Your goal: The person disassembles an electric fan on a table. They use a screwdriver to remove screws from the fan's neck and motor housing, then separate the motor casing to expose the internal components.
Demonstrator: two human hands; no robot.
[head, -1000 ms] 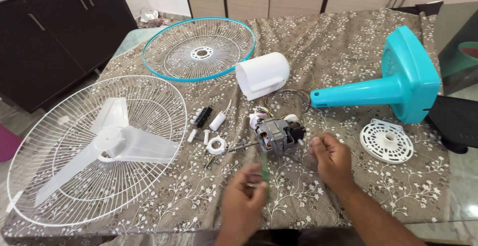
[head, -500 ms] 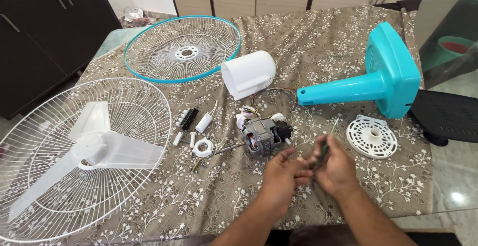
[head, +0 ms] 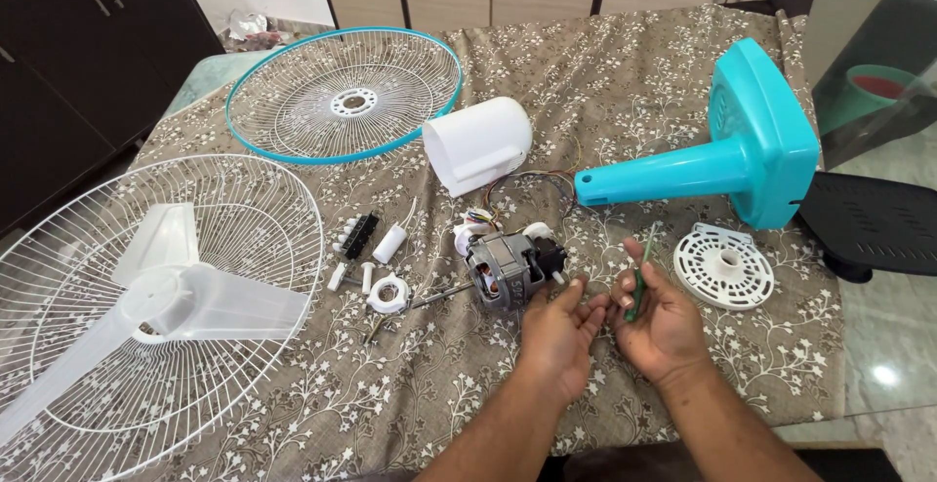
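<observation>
Green-handled and thin-shafted, one small screwdriver [head: 639,277] sits in my right hand [head: 659,321], my fingers curled round the handle and the metal tip pointing up and away from me. My left hand [head: 558,331] is just beside it, palm half turned up, fingers loose and holding nothing; its fingertips nearly meet the right hand's.

Just beyond my left fingertips lies one grey metal fan motor [head: 508,269] with copper windings and a steel shaft sticking out to the left, resting on the brown flowered tablecloth [head: 625,82]. A bundle of coloured wires [head: 532,184] loops from it toward the far side.

Left of the motor are the small parts: one white plastic ring nut [head: 388,294], one white cylindrical capacitor [head: 389,243], one black switch block with white buttons [head: 357,234], and two short white pegs [head: 351,275].

To the right of my right hand lies one round white slotted plastic cover [head: 723,267]. Behind it is one turquoise plastic fan stand [head: 722,155], on its side. One white rounded plastic motor housing [head: 476,144] sits behind the motor.

Two wire guards: one turquoise-rimmed grille [head: 344,95] at the far left, and one all-white grille [head: 244,209] near me, with one translucent white three-blade fan blade [head: 185,292] lying in it.
</observation>
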